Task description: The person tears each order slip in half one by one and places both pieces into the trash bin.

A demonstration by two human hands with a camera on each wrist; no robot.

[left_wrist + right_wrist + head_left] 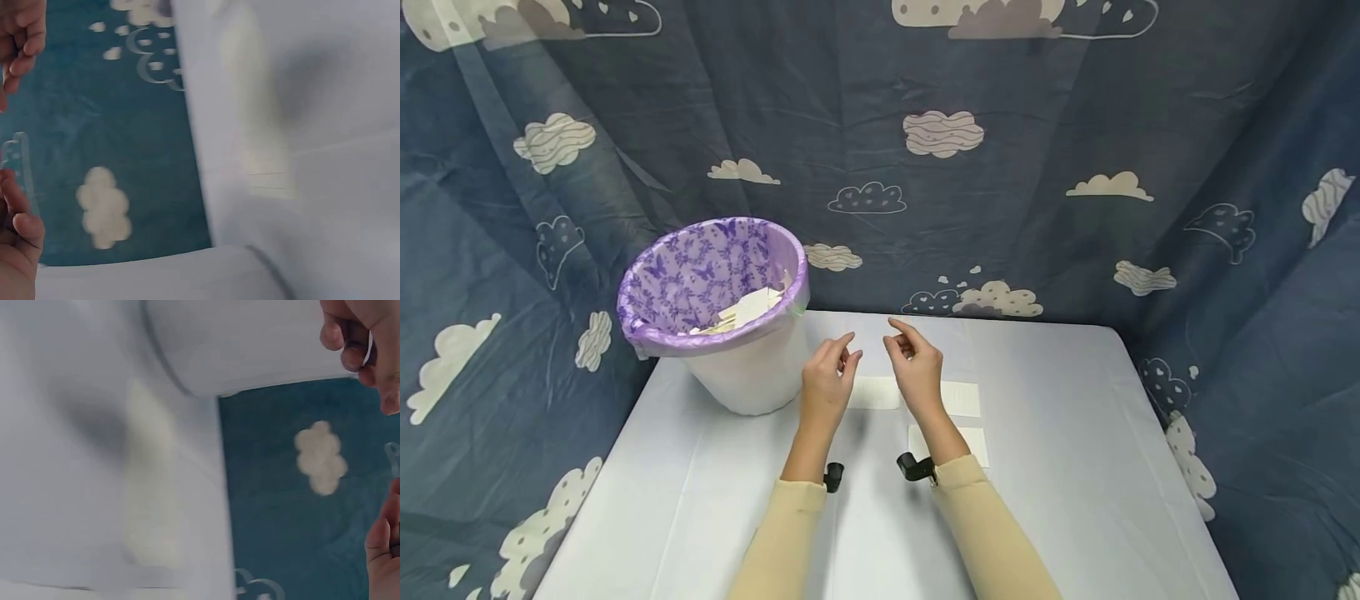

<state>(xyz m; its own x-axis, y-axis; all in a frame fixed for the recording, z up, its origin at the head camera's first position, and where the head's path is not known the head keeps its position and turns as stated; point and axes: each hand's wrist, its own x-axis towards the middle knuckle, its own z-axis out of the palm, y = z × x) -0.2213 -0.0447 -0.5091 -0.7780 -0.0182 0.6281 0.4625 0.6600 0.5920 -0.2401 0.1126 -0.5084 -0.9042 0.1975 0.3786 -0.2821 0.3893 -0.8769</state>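
My left hand [826,385] is raised over the table beside the bin, its fingers bent loosely and the thumb near the index finger. Nothing shows between them. Facing it across a small gap is my right hand [919,371], with the index finger stretched out, thumb apart and no object in it. Below and behind the hands, pale flat rectangular pieces lie on the table: one at the left [874,393], one at the right [961,399] and a nearer one [976,446] partly hidden by the right wrist. The left wrist view shows thin lines on a pale piece [267,178].
A white bin [748,379] with a purple butterfly-patterned liner [700,267] stands at the back left. Inside it are white pieces [756,307] and thin sticks. A dark blue cloud-print curtain [1000,225] encloses the white table [1075,467] at the back and sides.
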